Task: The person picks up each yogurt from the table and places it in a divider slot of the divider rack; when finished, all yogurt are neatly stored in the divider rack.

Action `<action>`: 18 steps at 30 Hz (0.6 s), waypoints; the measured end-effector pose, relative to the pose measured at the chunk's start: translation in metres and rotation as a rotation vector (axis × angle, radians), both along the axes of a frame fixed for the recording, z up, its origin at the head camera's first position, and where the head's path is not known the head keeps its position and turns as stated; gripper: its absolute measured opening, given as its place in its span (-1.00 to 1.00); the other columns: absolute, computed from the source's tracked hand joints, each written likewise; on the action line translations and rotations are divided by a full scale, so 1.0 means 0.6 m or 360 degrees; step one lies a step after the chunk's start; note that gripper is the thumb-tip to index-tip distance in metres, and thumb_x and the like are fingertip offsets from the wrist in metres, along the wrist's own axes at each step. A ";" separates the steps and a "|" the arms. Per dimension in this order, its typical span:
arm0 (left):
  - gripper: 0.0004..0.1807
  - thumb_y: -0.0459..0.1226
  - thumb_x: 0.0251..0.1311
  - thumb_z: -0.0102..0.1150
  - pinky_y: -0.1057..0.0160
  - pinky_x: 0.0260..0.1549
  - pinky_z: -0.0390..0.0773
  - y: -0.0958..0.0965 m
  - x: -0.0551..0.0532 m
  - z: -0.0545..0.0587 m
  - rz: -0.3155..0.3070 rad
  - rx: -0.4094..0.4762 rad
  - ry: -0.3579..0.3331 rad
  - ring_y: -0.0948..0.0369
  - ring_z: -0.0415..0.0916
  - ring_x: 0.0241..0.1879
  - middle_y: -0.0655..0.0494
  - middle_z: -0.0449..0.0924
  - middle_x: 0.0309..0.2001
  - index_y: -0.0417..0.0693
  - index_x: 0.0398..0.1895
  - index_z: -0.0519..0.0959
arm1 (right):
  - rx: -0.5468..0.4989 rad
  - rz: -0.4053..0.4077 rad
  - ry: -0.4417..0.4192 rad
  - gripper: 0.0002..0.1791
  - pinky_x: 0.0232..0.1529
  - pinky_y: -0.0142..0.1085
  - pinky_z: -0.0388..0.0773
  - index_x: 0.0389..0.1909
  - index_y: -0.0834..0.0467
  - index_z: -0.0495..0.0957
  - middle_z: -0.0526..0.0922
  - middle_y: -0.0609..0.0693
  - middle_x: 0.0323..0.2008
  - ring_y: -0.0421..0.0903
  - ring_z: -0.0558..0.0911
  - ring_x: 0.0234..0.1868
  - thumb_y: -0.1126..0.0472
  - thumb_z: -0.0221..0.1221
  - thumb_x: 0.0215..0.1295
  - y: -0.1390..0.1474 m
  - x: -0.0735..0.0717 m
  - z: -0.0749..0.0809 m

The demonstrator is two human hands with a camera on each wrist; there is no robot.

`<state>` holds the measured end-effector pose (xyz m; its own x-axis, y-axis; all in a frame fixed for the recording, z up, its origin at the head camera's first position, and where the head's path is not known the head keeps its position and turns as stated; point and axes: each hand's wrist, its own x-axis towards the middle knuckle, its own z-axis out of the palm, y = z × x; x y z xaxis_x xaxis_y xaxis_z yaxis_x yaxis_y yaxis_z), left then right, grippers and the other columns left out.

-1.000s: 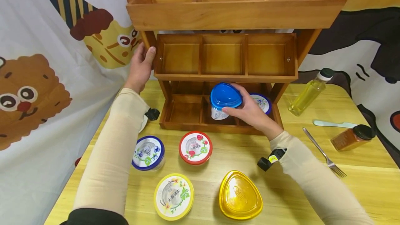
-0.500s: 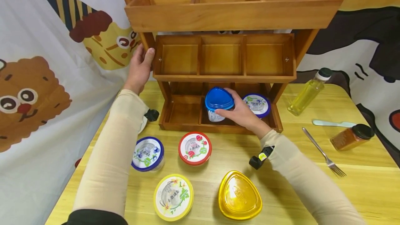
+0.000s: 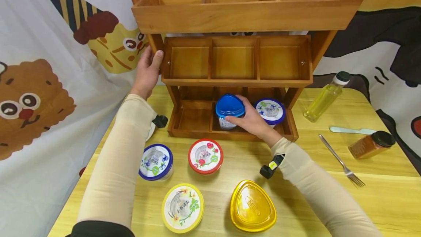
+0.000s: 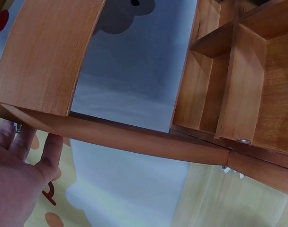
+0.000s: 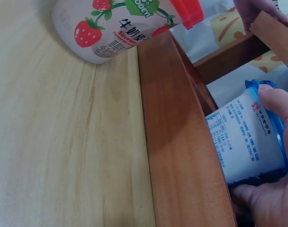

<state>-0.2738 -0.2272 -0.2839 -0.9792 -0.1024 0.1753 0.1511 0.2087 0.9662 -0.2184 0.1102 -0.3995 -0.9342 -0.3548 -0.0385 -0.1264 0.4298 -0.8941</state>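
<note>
A three-tier wooden rack (image 3: pixel 236 82) stands on the table, each tier split into three compartments. At its left upright, my left hand (image 3: pixel 147 71) grips the wood; in the left wrist view its fingers (image 4: pixel 51 152) reach the post and the tips are hidden. My right hand (image 3: pixel 250 120) holds a tub with a blue rounded-triangle lid (image 3: pixel 229 106) in the bottom tier's middle compartment. Thumb and fingers span the tub's sides, and its white printed label (image 5: pixel 246 137) shows in the right wrist view. A blueberry tub (image 3: pixel 270 110) with a purple-blue lid sits in the right bottom compartment.
Before the rack stand a blueberry tub (image 3: pixel 156 162), a red-lidded strawberry tub (image 3: pixel 205 156), a yellow-rimmed tub (image 3: pixel 182 207) and a gold-lidded container (image 3: pixel 253 206). To the right lie an oil bottle (image 3: pixel 327 97), a pale knife (image 3: pixel 352 130), a fork (image 3: pixel 340 160) and a spice jar (image 3: pixel 371 145).
My right hand has moved left and down with the blue-lidded tub, lowering it into the bottom middle compartment. More of the blueberry tub beside it now shows. My left hand stays at the upright.
</note>
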 end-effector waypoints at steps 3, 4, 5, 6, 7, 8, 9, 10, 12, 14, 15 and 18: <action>-0.34 0.10 0.44 -0.12 0.01 0.29 0.37 0.000 0.000 -0.001 0.0002 -0.0001 0.0000 0.10 0.33 0.30 0.05 0.25 0.44 0.31 0.55 0.06 | 0.0007 0.0009 0.0021 0.06 0.40 0.19 0.22 0.55 -0.04 -0.10 0.21 0.22 0.44 0.22 0.29 0.41 -0.10 0.36 0.21 -0.001 -0.001 -0.003; -0.34 0.10 0.44 -0.12 0.01 0.29 0.37 0.000 0.000 -0.001 0.0000 0.0000 0.0002 0.10 0.33 0.30 0.05 0.25 0.44 0.31 0.55 0.05 | 0.0010 0.0010 0.0027 0.05 0.40 0.18 0.23 0.55 -0.04 -0.10 0.22 0.22 0.44 0.22 0.29 0.40 -0.09 0.36 0.20 -0.001 -0.001 -0.004; -0.34 0.09 0.44 -0.12 0.01 0.29 0.37 0.000 0.001 0.000 -0.0001 0.0003 0.0004 0.10 0.33 0.30 0.04 0.25 0.44 0.30 0.55 0.06 | 0.0011 0.0010 0.0032 0.05 0.40 0.18 0.23 0.55 -0.04 -0.09 0.22 0.22 0.44 0.22 0.30 0.40 -0.09 0.37 0.20 -0.001 -0.002 -0.006; -0.34 0.09 0.44 -0.12 0.01 0.28 0.37 0.000 0.000 0.000 -0.0004 0.0007 0.0008 0.10 0.33 0.30 0.04 0.25 0.43 0.30 0.55 0.06 | 0.0009 0.0011 0.0034 0.05 0.40 0.17 0.23 0.55 -0.05 -0.09 0.22 0.23 0.44 0.22 0.30 0.40 -0.08 0.37 0.20 -0.002 -0.002 -0.006; -0.35 0.09 0.44 -0.12 0.02 0.28 0.37 0.000 0.000 -0.001 -0.0005 0.0010 0.0012 0.10 0.33 0.29 0.04 0.26 0.43 0.30 0.55 0.07 | 0.0006 0.0011 0.0032 0.05 0.40 0.17 0.23 0.55 -0.05 -0.09 0.22 0.23 0.43 0.22 0.30 0.40 -0.07 0.37 0.20 -0.002 -0.002 -0.007; -0.36 0.09 0.45 -0.12 0.02 0.28 0.37 0.000 0.000 -0.001 -0.0007 0.0010 0.0016 0.10 0.34 0.29 0.03 0.27 0.42 0.30 0.55 0.07 | 0.0003 0.0012 0.0028 0.05 0.40 0.17 0.23 0.55 -0.06 -0.09 0.22 0.23 0.43 0.22 0.30 0.40 -0.07 0.37 0.20 -0.003 -0.001 -0.007; -0.37 0.08 0.45 -0.12 0.01 0.27 0.38 0.000 -0.001 -0.002 -0.0009 0.0013 0.0019 0.10 0.35 0.28 0.03 0.28 0.41 0.31 0.54 0.09 | 0.0002 0.0010 0.0024 0.04 0.40 0.17 0.23 0.54 -0.06 -0.09 0.22 0.22 0.44 0.22 0.30 0.40 -0.07 0.37 0.20 -0.003 -0.001 -0.007; -0.37 0.08 0.45 -0.12 0.01 0.27 0.38 0.000 -0.001 -0.001 -0.0012 0.0012 0.0020 0.11 0.35 0.28 0.03 0.28 0.42 0.31 0.54 0.09 | -0.0001 0.0009 0.0021 0.04 0.40 0.17 0.23 0.54 -0.06 -0.09 0.21 0.22 0.44 0.22 0.29 0.40 -0.06 0.37 0.20 -0.003 0.000 -0.007; -0.37 0.07 0.45 -0.12 0.01 0.27 0.38 -0.001 -0.001 -0.001 -0.0015 0.0013 0.0021 0.11 0.35 0.28 0.03 0.28 0.42 0.31 0.54 0.09 | -0.0005 0.0009 0.0012 0.05 0.41 0.17 0.21 0.55 -0.06 -0.10 0.20 0.22 0.44 0.22 0.28 0.41 -0.05 0.37 0.20 -0.003 0.001 -0.005; -0.38 0.07 0.45 -0.12 0.01 0.27 0.38 -0.001 -0.002 -0.002 -0.0015 0.0009 0.0021 0.11 0.35 0.27 0.03 0.28 0.41 0.31 0.53 0.10 | 0.0008 0.0008 0.0008 0.07 0.42 0.19 0.19 0.56 -0.05 -0.13 0.17 0.22 0.46 0.23 0.25 0.42 -0.05 0.37 0.20 -0.003 0.003 -0.003; -0.38 0.07 0.45 -0.12 0.01 0.26 0.38 -0.001 -0.002 -0.002 -0.0013 0.0009 0.0020 0.12 0.35 0.26 0.03 0.29 0.41 0.31 0.53 0.10 | 0.0018 0.0003 0.0007 0.09 0.42 0.18 0.17 0.56 -0.05 -0.14 0.15 0.22 0.47 0.23 0.24 0.43 -0.06 0.37 0.20 -0.004 0.003 -0.002; -0.39 0.07 0.45 -0.12 0.04 0.22 0.41 0.000 -0.001 -0.001 -0.0005 0.0000 0.0020 0.13 0.37 0.22 0.01 0.30 0.39 0.31 0.53 0.12 | 0.0050 -0.0017 0.0019 0.15 0.46 0.18 0.09 0.58 -0.03 -0.21 0.04 0.20 0.52 0.21 0.14 0.49 -0.11 0.37 0.18 -0.003 0.004 0.001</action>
